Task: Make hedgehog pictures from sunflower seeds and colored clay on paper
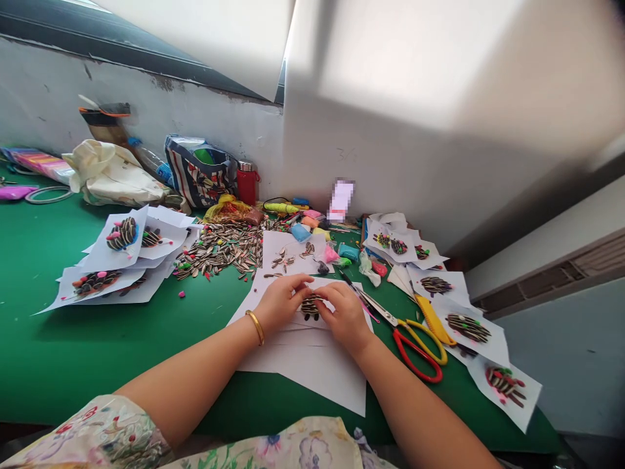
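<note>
A small figure covered in striped sunflower seeds [309, 309], with dark round bits along its lower edge, sits on white paper in front of me. My left hand [283, 301] has its fingers closed at the figure's upper left side. From the right, my right hand [344, 314] pinches at its top and right edge. The fingers partly hide the figure, so I cannot make out any single seed between them. Beneath both hands lie several overlapping white sheets [317, 374]. Just beyond, another sheet [273, 242] carries loose sunflower seeds.
A large heap of sunflower seeds [227, 247] spreads at the back left. Finished seed figures on paper lie left [122, 233] and right [469, 327]. Scissors [415, 342] and a yellow cutter [432, 319] rest right of my hand. Coloured clay packets [349, 252] and a red flask [247, 182] stand behind.
</note>
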A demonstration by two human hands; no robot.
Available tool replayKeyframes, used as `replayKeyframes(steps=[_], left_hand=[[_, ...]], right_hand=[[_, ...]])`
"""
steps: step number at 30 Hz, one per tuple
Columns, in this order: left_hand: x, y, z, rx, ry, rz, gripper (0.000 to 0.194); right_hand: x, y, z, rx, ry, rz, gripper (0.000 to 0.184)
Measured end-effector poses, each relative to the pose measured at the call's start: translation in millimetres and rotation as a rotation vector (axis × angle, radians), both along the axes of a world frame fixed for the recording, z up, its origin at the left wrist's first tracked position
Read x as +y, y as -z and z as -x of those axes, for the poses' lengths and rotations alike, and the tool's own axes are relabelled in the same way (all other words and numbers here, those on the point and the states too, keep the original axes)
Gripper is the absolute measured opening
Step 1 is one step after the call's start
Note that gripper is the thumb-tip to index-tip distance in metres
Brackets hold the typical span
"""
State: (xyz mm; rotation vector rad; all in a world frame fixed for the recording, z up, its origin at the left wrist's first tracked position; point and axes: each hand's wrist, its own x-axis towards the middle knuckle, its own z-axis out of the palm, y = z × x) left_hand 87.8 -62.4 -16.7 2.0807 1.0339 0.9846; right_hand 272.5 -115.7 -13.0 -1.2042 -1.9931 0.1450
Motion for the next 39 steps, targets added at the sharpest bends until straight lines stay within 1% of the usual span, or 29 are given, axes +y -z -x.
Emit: replayKeyframes(steps=[2, 6, 9, 12, 17, 19, 21, 24, 29, 39], left_hand=[[-4.8, -1.1, -2.5, 0.014, 0.025, -0.038, 0.023], [-7.7, -1.5, -3.7, 0.036, 0.040, -0.045, 0.025], [-5.7, -2.5, -2.1, 0.099, 0.009, -0.090, 0.027], [-1.6, -1.9, 0.8, 0.191, 0.026, -0.101, 0.031], [6.5, 4.6, 6.5, 0.311, 0.085, -0.131, 0.038], [8.2, 6.2, 7.5, 0.344, 0.095, -0.154, 0.039], [8.8, 6.4, 7.6, 0.360, 0.092, -0.162, 0.040], [8.7, 5.2, 7.1, 0.370, 0.082, -0.161, 0.040], [8.3, 3.7, 6.4, 0.385, 0.076, -0.163, 0.041], [8.5, 4.5, 6.7, 0.381, 0.075, -0.159, 0.039]], right_hand=[[-0.6, -0.9, 0.9, 0.044, -0.022, -0.004, 0.014], [-0.7, -4.1, -1.3, 0.104, -0.016, 0.036, 0.012], [2.7, -4.4, -8.5, 0.146, 0.076, 0.093, 0.011], [8.3, -2.6, -20.0, 0.162, 0.209, 0.197, 0.011], [13.3, -4.3, -36.9, 0.017, 0.332, 0.457, 0.012], [12.8, -6.5, -38.9, -0.046, 0.345, 0.528, 0.011], [11.5, -8.2, -38.1, -0.087, 0.337, 0.564, 0.010], [9.9, -9.2, -33.9, -0.121, 0.328, 0.578, 0.009], [9.5, -8.2, -28.8, -0.152, 0.332, 0.550, 0.008], [9.5, -6.8, -29.6, -0.168, 0.305, 0.537, 0.008]])
